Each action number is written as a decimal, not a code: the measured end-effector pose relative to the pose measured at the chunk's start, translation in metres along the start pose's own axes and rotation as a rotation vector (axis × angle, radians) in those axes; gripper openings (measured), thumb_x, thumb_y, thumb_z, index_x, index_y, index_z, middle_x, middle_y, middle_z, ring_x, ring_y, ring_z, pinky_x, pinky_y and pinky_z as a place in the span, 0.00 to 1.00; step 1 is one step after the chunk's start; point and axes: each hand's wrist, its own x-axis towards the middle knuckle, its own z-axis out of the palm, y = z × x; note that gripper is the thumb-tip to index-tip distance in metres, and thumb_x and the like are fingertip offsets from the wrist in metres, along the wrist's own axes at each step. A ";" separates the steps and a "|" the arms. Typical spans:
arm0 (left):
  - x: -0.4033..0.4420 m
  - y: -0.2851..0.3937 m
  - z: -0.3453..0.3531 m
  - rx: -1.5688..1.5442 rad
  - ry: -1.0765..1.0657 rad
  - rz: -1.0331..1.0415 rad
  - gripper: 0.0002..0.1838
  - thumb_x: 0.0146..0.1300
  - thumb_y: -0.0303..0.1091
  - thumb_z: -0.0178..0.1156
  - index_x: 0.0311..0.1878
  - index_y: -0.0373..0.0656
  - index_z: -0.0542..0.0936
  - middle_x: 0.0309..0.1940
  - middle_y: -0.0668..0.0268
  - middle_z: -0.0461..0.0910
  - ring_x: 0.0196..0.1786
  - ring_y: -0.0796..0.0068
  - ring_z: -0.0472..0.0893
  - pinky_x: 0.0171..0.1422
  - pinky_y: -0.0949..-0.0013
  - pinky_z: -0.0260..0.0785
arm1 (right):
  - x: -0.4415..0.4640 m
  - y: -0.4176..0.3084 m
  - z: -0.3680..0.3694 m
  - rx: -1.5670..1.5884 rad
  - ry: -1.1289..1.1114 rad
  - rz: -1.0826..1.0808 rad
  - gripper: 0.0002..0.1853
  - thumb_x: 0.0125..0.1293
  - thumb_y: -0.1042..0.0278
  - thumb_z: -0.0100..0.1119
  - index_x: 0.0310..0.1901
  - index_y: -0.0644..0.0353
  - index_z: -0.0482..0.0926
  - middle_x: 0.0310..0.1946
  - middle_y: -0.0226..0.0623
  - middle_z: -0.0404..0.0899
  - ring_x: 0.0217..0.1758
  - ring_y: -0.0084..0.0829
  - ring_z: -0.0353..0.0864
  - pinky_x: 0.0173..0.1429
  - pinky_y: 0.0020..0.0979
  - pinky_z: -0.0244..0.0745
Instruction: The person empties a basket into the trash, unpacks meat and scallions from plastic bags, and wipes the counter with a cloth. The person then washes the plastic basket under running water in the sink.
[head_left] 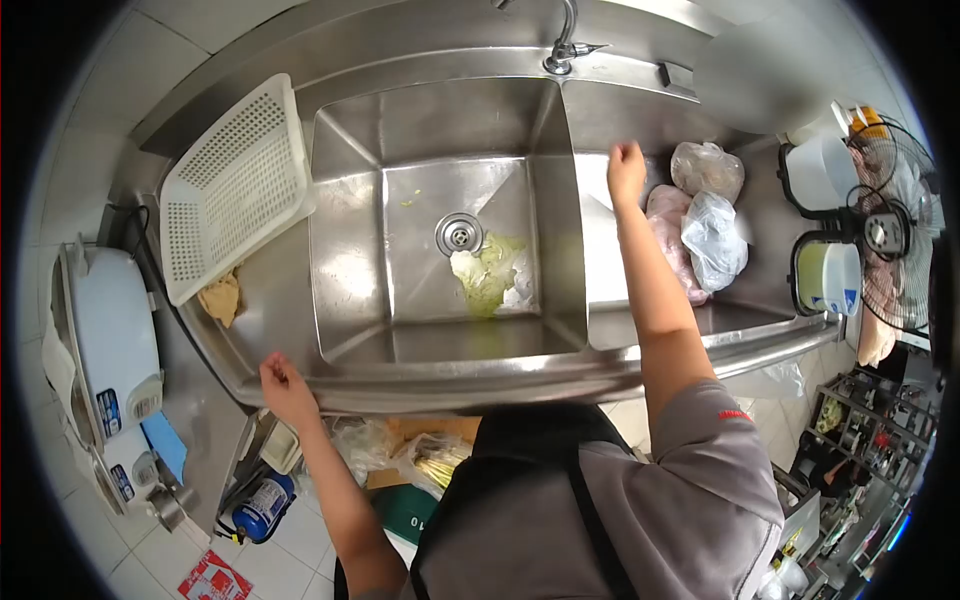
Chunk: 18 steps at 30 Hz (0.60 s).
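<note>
My left hand (287,388), its fingers curled in, is at the front edge of the steel counter, left of the deep sink basin (350,250). Nothing shows in it, and I cannot tell whether it touches the rim. Over the left part of the right basin (610,255) is my right hand (626,178), fingers drawn together with no object visible in them. Just right of it lie several plastic bags: a clear one (707,170), a pinkish one (668,222) and a whitish one (714,242). Pale green leafy scraps (490,272) lie beside the drain (459,236).
A white perforated basket (238,190) leans on the left counter, near a tan crumpled cloth (221,298). The faucet (562,55) stands behind the basins. White tubs (830,278) and a wire fan (895,230) occupy the right end. Below left is a blue cylinder (265,507).
</note>
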 end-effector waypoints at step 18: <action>0.005 0.014 0.001 0.026 -0.084 -0.069 0.04 0.57 0.28 0.53 0.32 0.38 0.75 0.21 0.70 0.72 0.22 0.83 0.67 0.27 0.78 0.60 | -0.025 0.012 -0.018 0.292 -0.614 0.167 0.09 0.55 0.80 0.37 0.33 0.66 0.70 0.30 0.44 0.71 0.38 0.37 0.73 0.43 0.33 0.70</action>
